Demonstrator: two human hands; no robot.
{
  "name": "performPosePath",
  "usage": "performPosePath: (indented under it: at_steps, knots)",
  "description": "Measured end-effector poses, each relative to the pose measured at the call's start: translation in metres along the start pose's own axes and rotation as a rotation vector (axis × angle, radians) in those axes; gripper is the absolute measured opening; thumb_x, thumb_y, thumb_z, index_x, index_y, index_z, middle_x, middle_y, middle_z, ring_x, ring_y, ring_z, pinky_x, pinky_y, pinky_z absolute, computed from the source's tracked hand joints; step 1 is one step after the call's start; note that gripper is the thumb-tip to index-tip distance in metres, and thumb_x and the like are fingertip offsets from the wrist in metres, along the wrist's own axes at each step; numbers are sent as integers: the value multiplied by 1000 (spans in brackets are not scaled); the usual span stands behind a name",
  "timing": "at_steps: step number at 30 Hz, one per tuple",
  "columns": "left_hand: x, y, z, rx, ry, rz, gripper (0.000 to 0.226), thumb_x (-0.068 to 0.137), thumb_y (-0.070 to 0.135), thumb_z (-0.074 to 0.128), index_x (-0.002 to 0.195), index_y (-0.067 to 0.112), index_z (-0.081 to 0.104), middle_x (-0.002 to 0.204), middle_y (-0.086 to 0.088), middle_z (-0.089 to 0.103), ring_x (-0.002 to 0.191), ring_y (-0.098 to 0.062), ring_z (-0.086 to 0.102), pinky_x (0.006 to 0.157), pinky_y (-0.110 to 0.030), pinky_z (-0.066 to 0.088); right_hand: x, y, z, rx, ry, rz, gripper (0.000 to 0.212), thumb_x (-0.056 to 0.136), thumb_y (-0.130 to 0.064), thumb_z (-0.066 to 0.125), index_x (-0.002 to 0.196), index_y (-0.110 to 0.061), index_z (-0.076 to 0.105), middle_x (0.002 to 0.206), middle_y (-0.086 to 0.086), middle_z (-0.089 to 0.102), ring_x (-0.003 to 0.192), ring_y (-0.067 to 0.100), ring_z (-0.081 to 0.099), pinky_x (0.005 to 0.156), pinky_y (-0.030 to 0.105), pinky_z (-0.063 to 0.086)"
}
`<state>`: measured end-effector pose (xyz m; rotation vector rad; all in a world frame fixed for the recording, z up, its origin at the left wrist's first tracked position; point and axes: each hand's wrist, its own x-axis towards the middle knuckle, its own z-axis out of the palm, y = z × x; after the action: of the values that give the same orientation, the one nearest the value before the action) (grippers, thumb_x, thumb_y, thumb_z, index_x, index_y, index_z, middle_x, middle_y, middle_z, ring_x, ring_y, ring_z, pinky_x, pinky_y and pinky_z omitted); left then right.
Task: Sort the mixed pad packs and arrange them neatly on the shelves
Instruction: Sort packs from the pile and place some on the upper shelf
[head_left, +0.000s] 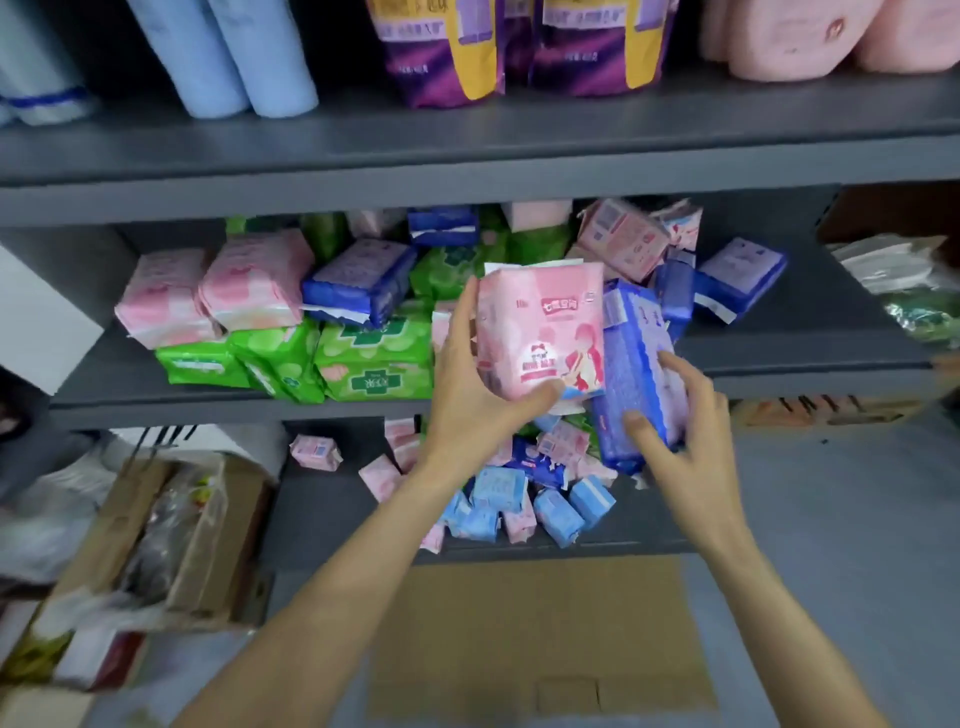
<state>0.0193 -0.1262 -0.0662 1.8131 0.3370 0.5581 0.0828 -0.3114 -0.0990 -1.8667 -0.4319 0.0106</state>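
Observation:
My left hand (475, 387) grips a pink pad pack (545, 327) upright in front of the middle shelf (363, 408). Beside it, my right hand (680, 410) holds a blue pad pack (636, 364) with thumb and fingers around its lower end. On the middle shelf lie pink packs (208, 291) at the left, green packs (374, 358) below and behind them, and blue packs (358, 280), with a mixed heap (675, 260) at the right. The lower shelf (332, 499) carries a jumble of small pink and light blue packs (509, 499).
The top shelf (467, 150) holds blue rolls (234, 57), purple bags (519, 47) and pink packages (810, 36). An open cardboard box (171, 530) stands at the lower left. Flat cardboard (535, 634) lies on the floor below. Bagged goods (904, 280) sit at the far right.

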Motion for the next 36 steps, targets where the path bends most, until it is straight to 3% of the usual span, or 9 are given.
performPosePath:
  at_steps: [2, 5, 10, 12, 14, 17, 21, 29, 36]
  knots:
    - [-25, -15, 17, 44, -72, 16, 108, 62, 36, 84, 147, 42, 17, 148, 17, 30, 135, -6, 36, 108, -36, 39, -24, 25, -12, 30, -51, 60, 58, 87, -10, 66, 137, -18, 38, 127, 8, 39, 91, -28, 41, 63, -4, 38]
    - [-57, -57, 49, 132, -141, -54, 106, 58, 44, 81, 146, 38, 21, 137, 27, 40, 126, 3, 42, 102, -27, 42, -58, 78, -22, -19, -79, 123, 65, 80, -31, 64, 138, -24, 37, 129, 4, 39, 97, -26, 40, 66, -2, 39]
    - [-92, -175, 104, 164, -295, -264, 104, 51, 56, 80, 135, 56, 19, 118, 31, 50, 101, 3, 59, 85, -34, 54, -93, 197, -23, -153, -61, 263, 68, 73, -46, 74, 133, -39, 41, 116, 3, 41, 97, -21, 43, 70, 0, 41]
    - [-106, -236, 129, 171, -367, -322, 104, 57, 50, 84, 137, 55, 19, 114, 34, 49, 96, 9, 58, 83, -25, 53, -108, 260, -15, -232, -51, 322, 72, 60, -61, 64, 128, -47, 42, 112, -8, 39, 104, -8, 47, 84, 23, 51]
    - [-125, -306, 157, 152, -437, -388, 99, 61, 45, 85, 137, 52, 22, 119, 31, 50, 101, 10, 55, 84, -21, 51, -126, 334, -3, -264, -36, 423, 73, 56, -61, 63, 126, -46, 45, 108, -12, 36, 103, 13, 53, 79, 45, 55]
    - [-147, -405, 193, 110, -453, -470, 96, 55, 41, 88, 131, 40, 30, 129, 13, 52, 112, -3, 55, 92, -25, 50, -150, 435, 20, -291, -27, 545, 71, 59, -54, 64, 126, -33, 50, 108, 0, 38, 97, 24, 52, 84, 48, 52]
    - [-180, -540, 244, 61, -436, -546, 96, 53, -5, 88, 131, 1, 33, 123, -7, 48, 107, -13, 50, 75, -3, 43, -182, 567, 54, -288, -27, 694, 57, 77, -37, 72, 127, -23, 50, 97, 5, 40, 92, 30, 50, 86, 48, 50]
    - [-209, -700, 333, 72, -416, -702, 84, 71, -6, 78, 139, 5, 29, 130, -5, 47, 114, -14, 49, 80, -17, 45, -199, 730, 106, -563, -43, 516, 57, 80, -33, 72, 131, -21, 49, 116, 17, 41, 102, 33, 44, 87, 35, 42]
    - [-220, -775, 357, 324, -437, -701, 66, 89, 29, 66, 143, 12, 32, 133, -9, 57, 109, -24, 61, 89, -37, 52, -199, 794, 115, -792, -105, 434, 44, 77, -30, 73, 116, -21, 54, 122, 23, 44, 104, 44, 48, 91, 50, 41]
